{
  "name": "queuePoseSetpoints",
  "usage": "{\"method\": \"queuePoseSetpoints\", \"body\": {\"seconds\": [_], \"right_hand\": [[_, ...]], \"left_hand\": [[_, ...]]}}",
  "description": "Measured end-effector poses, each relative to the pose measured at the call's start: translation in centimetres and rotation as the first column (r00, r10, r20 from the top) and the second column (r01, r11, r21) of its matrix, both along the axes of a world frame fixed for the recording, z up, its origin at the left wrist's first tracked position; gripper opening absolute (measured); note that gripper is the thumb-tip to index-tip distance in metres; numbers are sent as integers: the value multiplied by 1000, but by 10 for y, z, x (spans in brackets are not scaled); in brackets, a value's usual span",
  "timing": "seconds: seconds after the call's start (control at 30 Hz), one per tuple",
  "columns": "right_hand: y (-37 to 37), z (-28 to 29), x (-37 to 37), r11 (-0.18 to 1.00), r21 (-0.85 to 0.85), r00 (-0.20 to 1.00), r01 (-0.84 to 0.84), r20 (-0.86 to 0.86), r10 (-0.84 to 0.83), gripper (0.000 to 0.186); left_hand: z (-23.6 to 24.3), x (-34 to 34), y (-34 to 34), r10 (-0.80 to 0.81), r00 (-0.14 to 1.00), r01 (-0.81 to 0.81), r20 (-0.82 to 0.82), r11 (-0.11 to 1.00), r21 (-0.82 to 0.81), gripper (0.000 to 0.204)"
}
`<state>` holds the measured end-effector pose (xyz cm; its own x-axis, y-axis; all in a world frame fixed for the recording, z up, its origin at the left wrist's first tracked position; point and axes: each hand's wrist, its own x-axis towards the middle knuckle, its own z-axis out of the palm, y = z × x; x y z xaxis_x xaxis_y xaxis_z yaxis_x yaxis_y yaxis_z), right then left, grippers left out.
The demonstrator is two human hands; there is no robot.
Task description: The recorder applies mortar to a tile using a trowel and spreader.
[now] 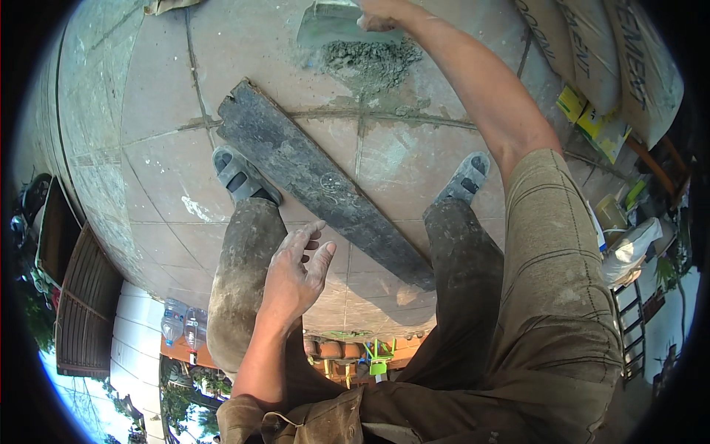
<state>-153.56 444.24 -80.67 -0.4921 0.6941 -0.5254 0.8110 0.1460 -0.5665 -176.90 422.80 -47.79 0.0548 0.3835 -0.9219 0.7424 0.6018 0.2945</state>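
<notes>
Far ahead of me, at the upper edge of the view, my right hand [381, 13] is closed at the edge of a flat grey-green plate [322, 26]. What its fingers grip is partly cut off by the frame. Just nearer lies a heap of wet grey mortar [370, 65], touching or close to the plate; the exact contact is unclear. My left hand [297, 268] is dusty and hangs above my left knee, fingers loosely bent and apart, with nothing in it. A long dark wooden plank [318, 177] lies diagonally on the floor between my sandalled feet.
Tan tiled floor [170, 174] spreads around me. Paper cement sacks [614, 59] stand at the upper right beside a yellow packet [588, 118]. Plastic bottles [177, 325] and a slatted wooden panel [85, 303] are at the left. A white bag [632, 251] sits at the right.
</notes>
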Motion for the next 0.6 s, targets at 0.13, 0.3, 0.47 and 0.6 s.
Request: {"method": "queuePoseSetpoints", "body": {"seconds": [0.13,0.3,0.47,0.6], "right_hand": [[-15,77,32,992,-121,997,-25,71,34,60],[-7,53,197,654,-159,630,739,-179,-756,54],[-84,17,137,747,2,746,665,-66,-663,50],[-150,10,127,745,10,744,667,33,-667,66]], "left_hand": [[-14,8,-9,23,996,-23,82,1000,4,36],[-20,16,-16,-15,995,16,94,1000,-17,37],[-28,19,-17,-69,995,73,77,996,-43,38],[-120,27,-25,162,979,-167,127,986,25,46]]}}
